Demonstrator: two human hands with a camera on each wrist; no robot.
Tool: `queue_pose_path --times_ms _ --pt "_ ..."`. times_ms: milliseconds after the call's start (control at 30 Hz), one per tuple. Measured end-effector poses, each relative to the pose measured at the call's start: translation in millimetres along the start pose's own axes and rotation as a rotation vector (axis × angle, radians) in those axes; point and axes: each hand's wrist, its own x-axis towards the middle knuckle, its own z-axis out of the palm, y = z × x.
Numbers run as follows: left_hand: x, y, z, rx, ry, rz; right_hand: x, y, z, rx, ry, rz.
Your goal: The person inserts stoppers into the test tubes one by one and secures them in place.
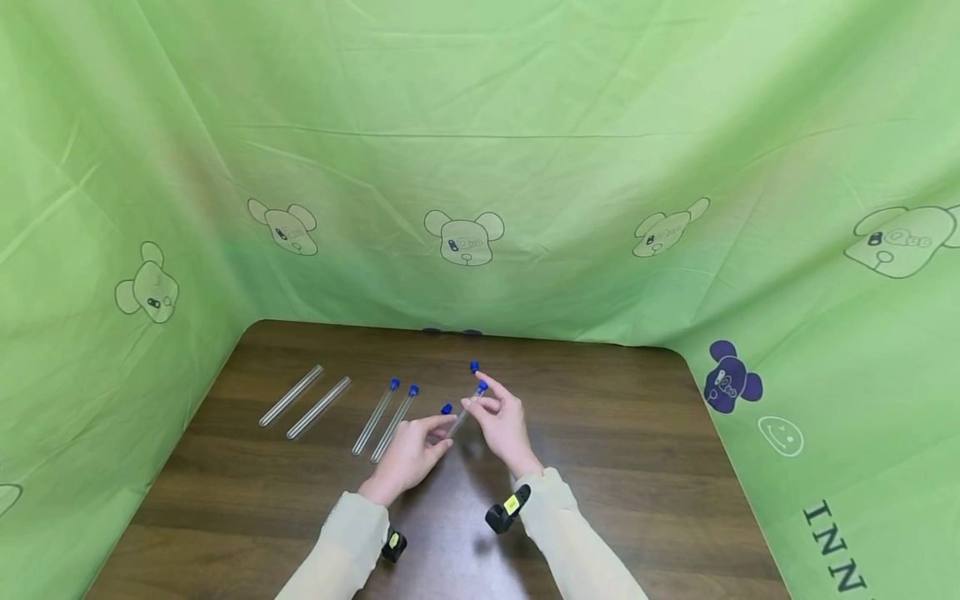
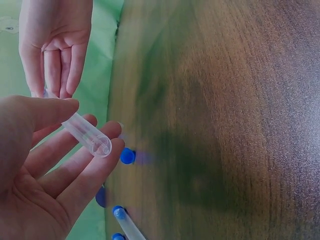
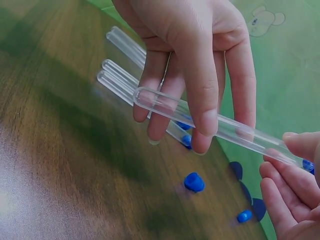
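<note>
A clear test tube with a blue cap on its far end is held between both hands above the table. My left hand pinches the tube between thumb and fingers, closer to the rounded bottom, which sticks out past the fingers in the left wrist view. At the capped end, my right hand grips the tube with thumb and fingers just below the cap. Beneath the hands lies a loose blue cap, and another loose cap sits farther back on the table.
Left of the hands, two capped test tubes lie side by side on the brown wooden table. Farther left are two uncapped tubes. A green printed cloth hangs around the back and sides.
</note>
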Motion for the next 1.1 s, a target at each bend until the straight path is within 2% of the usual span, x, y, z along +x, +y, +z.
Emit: queue_pose_path --times_ms 600,933,1100 --pt "-0.6 1.7 1.3 -0.03 0.006 -0.01 -0.3 -5.3 -1.1 0.058 0.003 0.018" --pt "-1.4 3.6 0.6 -0.059 -0.013 -0.017 0.3 -4.6 -2.7 0.088 -0.005 0.035" --pt "-0.9 3.0 0.9 -0.056 -0.014 -0.009 -5.0 -18.8 -3.8 0.1 -0.018 0.049"
